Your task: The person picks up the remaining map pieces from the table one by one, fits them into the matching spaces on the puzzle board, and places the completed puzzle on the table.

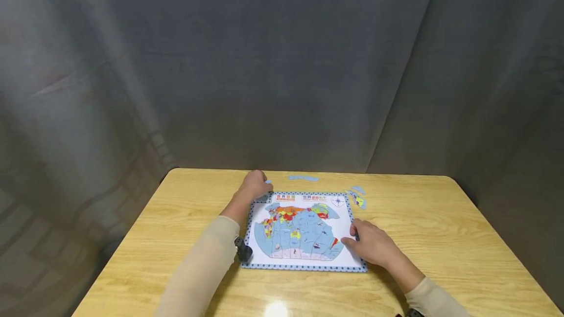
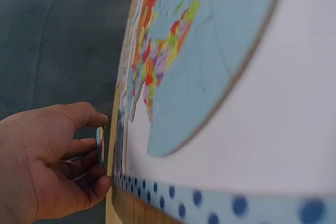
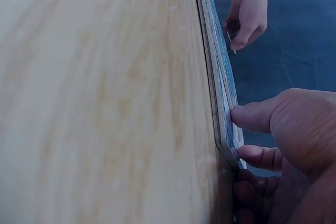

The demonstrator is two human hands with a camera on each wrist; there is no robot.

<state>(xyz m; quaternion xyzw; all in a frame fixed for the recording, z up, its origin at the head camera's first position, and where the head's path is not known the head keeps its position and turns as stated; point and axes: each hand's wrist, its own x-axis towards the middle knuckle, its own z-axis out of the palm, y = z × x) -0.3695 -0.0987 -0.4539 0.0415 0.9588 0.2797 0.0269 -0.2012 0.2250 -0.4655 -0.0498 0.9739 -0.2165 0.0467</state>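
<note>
A world map jigsaw [image 1: 304, 229] lies in a white puzzle board [image 1: 343, 260] with a blue dotted border. At the board's far left corner, my left hand [image 1: 255, 185] pinches a puzzle piece [image 2: 101, 148], seen nearly edge-on in the left wrist view. Across from it, my right hand [image 1: 372, 244] rests at the board's right edge. Its thumb lies over the white part near the map, and its other fingers rest loosely at the border. In the right wrist view, the right thumb [image 3: 257, 115] and fingertips touch the board's side.
Loose puzzle pieces lie on the wooden table [image 1: 440, 238]: a long blue strip [image 1: 303, 178] behind the board and a colourful piece [image 1: 359, 200] beside its far right corner, close to smaller blue ones. A grey curtain [image 1: 282, 72] hangs behind the table.
</note>
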